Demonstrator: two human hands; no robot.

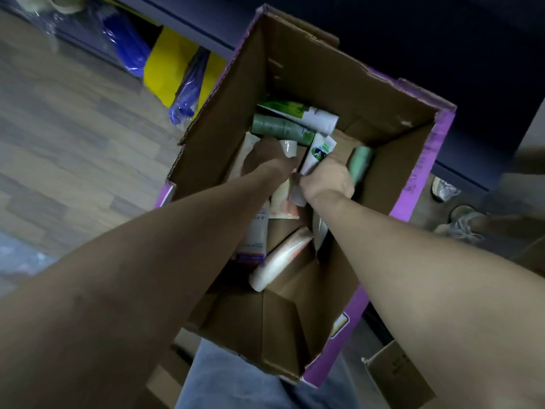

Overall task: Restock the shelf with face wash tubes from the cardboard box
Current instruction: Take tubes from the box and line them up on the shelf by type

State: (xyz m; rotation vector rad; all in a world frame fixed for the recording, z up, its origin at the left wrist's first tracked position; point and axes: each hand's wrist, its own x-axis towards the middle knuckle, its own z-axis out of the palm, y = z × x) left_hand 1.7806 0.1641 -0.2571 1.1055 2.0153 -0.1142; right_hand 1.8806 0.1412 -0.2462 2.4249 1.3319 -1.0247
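Note:
An open cardboard box (392, 160) with purple outer sides stands on the floor below me. Several face wash tubes lie loose at its bottom: green ones (280, 126) at the far end, white and peach ones (280, 258) nearer me. Both my arms reach down into it. My left hand (262, 156) is closed around a white tube (288, 147). My right hand (327, 180) grips a white tube with a green and blue print (317, 152), with a pale green tube (359, 163) lying right beside it. The shelf is not in view.
Yellow and blue plastic packages (174, 69) lean under a dark unit at the upper left. Another person's shoes (460, 219) stand at the right. A smaller cardboard box (395, 376) sits at the lower right. The floor is wood-patterned (65, 137).

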